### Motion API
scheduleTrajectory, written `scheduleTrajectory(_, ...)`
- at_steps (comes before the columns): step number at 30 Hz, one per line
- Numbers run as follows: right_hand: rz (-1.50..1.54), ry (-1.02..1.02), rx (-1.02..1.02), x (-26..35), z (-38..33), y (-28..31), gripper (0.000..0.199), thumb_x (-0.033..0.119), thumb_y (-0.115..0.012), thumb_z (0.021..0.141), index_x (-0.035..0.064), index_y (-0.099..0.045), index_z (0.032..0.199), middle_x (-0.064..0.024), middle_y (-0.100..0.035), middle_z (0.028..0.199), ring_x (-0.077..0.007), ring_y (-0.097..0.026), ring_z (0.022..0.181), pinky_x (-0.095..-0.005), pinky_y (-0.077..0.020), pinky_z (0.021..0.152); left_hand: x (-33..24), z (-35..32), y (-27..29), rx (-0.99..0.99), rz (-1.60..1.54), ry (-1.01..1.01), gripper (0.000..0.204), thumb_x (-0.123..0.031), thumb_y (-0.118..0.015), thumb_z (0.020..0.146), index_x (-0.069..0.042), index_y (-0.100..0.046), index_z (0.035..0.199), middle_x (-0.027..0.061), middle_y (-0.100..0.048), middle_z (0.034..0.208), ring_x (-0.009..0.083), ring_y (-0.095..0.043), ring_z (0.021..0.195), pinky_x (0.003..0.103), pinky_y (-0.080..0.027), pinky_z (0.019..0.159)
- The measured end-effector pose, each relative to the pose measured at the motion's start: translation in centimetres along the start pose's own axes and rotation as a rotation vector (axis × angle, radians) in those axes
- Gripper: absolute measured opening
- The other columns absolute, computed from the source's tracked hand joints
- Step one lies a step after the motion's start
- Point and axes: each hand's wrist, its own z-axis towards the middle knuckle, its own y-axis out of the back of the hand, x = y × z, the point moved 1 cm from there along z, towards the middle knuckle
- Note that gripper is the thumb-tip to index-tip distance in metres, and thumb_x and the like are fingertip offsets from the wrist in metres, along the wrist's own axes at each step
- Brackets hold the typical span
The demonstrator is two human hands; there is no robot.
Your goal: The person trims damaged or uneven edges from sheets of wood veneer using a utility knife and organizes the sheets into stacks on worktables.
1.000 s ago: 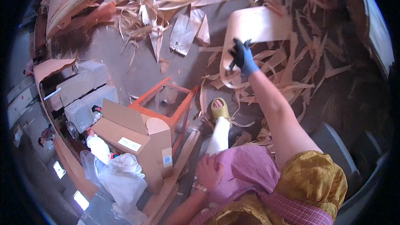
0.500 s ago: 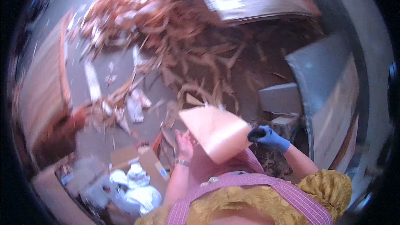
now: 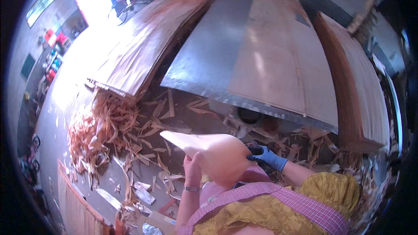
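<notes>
A person looks down at a curved, pale veneer sheet [image 3: 220, 154], held up in front of the apron [image 3: 265, 188], near the body and above the floor [image 3: 54, 148]. The bare left hand [image 3: 192, 169] has its thumb and fingers closed on the sheet's near left edge; some fingertips are hidden behind it. The blue-gloved right hand [image 3: 261, 154], dark at the fingertips, appears pinched on the right edge.

As far as can be judged, picking up the sheet is done; setting it down is not. It is neither flat nor lying on any surface. Beyond it stands a table [image 3: 204, 54], grey on its left part, with pale wood covering its right part.

The sheet's long axis seems to run across the body, from upper left to lower right. One corner points left and slightly away; the near side bows down toward the lap. Wood scraps [image 3: 98, 132] lie heaped to the left.
</notes>
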Motion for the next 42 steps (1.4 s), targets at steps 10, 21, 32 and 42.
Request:
scheduleTrajectory(10,0.464,-0.061,-0.555,-8.6,-26.2,15.1,0.031,0.028,-0.066,0.091,0.0055,-0.064,0.112,0.0007,-0.065,0.085,-0.0072,-0.054,0.062,-0.0245,-0.0439,0.055,13.7,-7.7,-27.1,1.134,0.284,0.272,0.048,-0.005,-0.063,0.09,-0.004,-0.043,0.133,0.0045,-0.056,0.123,0.0134,-0.054,0.113,0.031,-0.044,0.098)
scheduleTrajectory(21,0.628,0.189,-1.111,-22.0,-45.9,33.1,0.022,0.022,-0.063,0.092,0.0048,-0.065,0.105,0.0041,-0.059,0.074,-0.0058,-0.047,0.054,-0.023,-0.0382,0.048,39.1,-26.9,-53.5,1.781,0.401,0.581,0.06,-0.011,-0.064,0.091,-0.004,-0.034,0.143,0.0028,-0.049,0.133,0.0121,-0.043,0.123,0.03,-0.034,0.106)
scheduleTrajectory(32,0.527,0.269,-1.443,-25.8,-58.7,65.3,0.016,0.017,-0.069,0.089,0.0059,-0.067,0.1,0.0044,-0.062,0.075,-0.0043,-0.046,0.049,-0.0214,-0.0326,0.043,56.6,-36.5,-78.4,1.839,0.557,-0.036,0.044,-0.013,-0.062,0.089,-0.002,-0.048,0.129,0.0017,-0.056,0.107,0.0088,-0.048,0.096,0.026,-0.045,0.08)
scheduleTrajectory(42,0.267,0.182,-1.436,-21.6,-49.4,92.1,0.02,0.017,-0.066,0.09,0.0045,-0.07,0.105,0.0018,-0.064,0.077,-0.0054,-0.047,0.052,-0.0225,-0.0379,0.045,68.6,-25.7,-95.8,1.35,0.677,-0.341,0.022,-0.01,-0.065,0.083,0.0,-0.059,0.102,0.0069,-0.045,0.082,0.015,-0.046,0.07,0.027,-0.041,0.06)
